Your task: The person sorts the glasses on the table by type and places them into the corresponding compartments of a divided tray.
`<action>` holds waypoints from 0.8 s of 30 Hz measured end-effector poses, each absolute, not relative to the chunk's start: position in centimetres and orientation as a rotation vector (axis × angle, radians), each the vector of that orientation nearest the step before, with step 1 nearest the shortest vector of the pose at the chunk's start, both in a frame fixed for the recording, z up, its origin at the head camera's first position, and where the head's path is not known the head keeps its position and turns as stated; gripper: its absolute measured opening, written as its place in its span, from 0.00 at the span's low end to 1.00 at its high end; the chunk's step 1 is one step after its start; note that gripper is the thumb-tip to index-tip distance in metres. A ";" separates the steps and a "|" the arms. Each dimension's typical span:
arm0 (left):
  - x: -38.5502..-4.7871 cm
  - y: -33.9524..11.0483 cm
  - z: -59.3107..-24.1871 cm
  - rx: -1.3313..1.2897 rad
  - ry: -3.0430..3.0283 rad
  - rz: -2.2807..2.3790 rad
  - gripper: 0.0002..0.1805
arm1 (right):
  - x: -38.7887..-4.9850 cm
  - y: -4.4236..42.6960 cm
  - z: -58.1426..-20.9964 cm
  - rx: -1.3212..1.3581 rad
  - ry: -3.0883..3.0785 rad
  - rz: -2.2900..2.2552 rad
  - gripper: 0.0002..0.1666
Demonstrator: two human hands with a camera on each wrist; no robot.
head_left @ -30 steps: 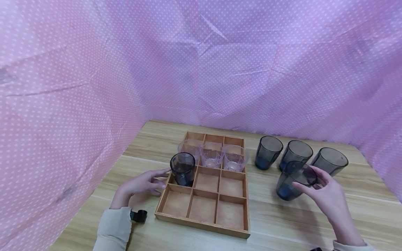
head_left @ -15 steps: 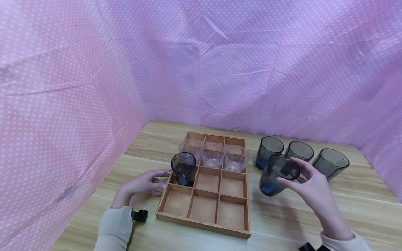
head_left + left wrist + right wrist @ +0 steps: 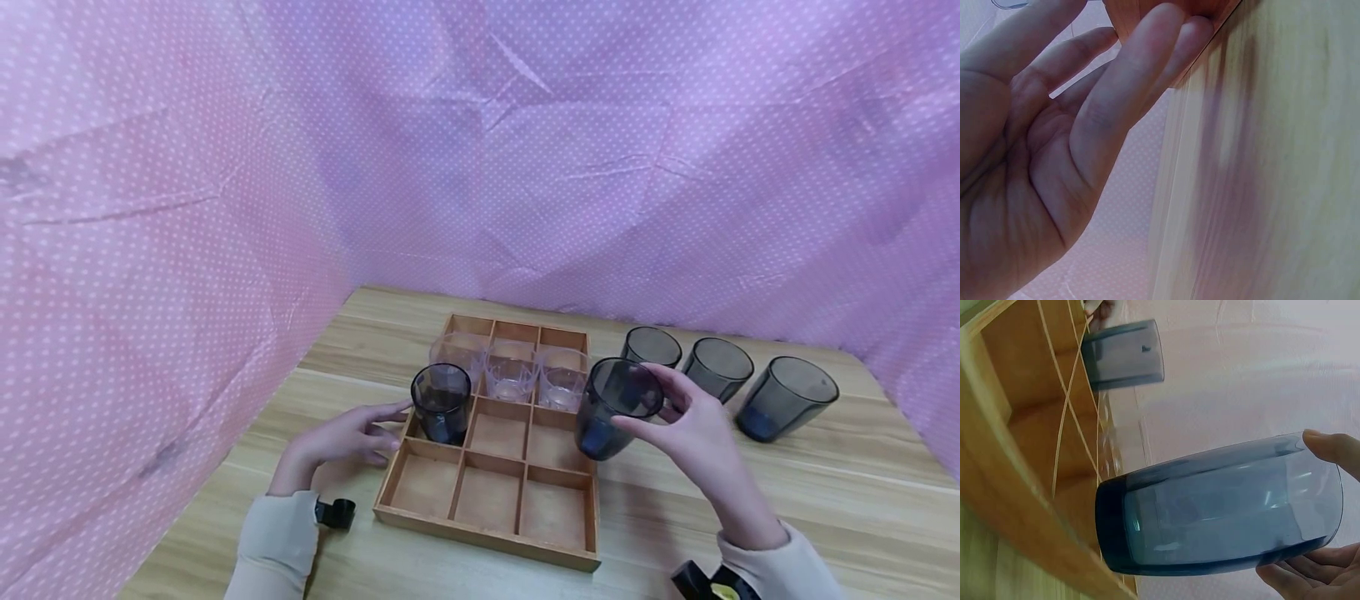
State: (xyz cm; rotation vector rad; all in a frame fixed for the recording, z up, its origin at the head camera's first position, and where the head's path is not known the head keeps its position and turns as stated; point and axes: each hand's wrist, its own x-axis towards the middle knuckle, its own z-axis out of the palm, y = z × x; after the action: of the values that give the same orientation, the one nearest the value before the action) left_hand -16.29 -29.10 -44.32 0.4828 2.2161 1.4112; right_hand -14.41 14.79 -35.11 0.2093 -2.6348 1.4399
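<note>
My right hand [image 3: 697, 429] grips a dark tinted drinking glass [image 3: 611, 417] near its rim, thumb on one side and fingers on the other. The glass tilts slightly above the right edge of a divided wooden tray [image 3: 487, 540]; in the right wrist view its thick base [image 3: 1110, 525] points toward the tray. My left hand [image 3: 348, 437] touches the tray's left side with loosely extended fingers, and the left wrist view shows its fingertips [image 3: 1160, 28] against the wood. Another dark glass [image 3: 441, 408] stands in a left compartment, close to the left hand.
Three clear glasses [image 3: 512, 379] stand in a row across the tray, behind the dark one. Right of the tray, three more dark glasses [image 3: 787, 400] stand on the wooden table [image 3: 862, 492]. Pink dotted cloth [image 3: 480, 167] hangs around the table's back and sides.
My right hand has carried the dark glass leftward from beside the other dark glasses to the tray's right edge. The left hand has stayed at the tray's side.
</note>
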 end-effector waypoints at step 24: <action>-17.0 -29.7 -43.6 0.485 2.183 1.422 0.40 | -16.5 6.5 -35.4 0.405 -2.558 1.652 0.41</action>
State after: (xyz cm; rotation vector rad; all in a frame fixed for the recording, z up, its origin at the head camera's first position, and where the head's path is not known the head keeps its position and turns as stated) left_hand -17.01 -29.67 -43.63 0.4855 2.1827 1.4224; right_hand -16.50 6.46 -35.43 0.4049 -2.5585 1.6525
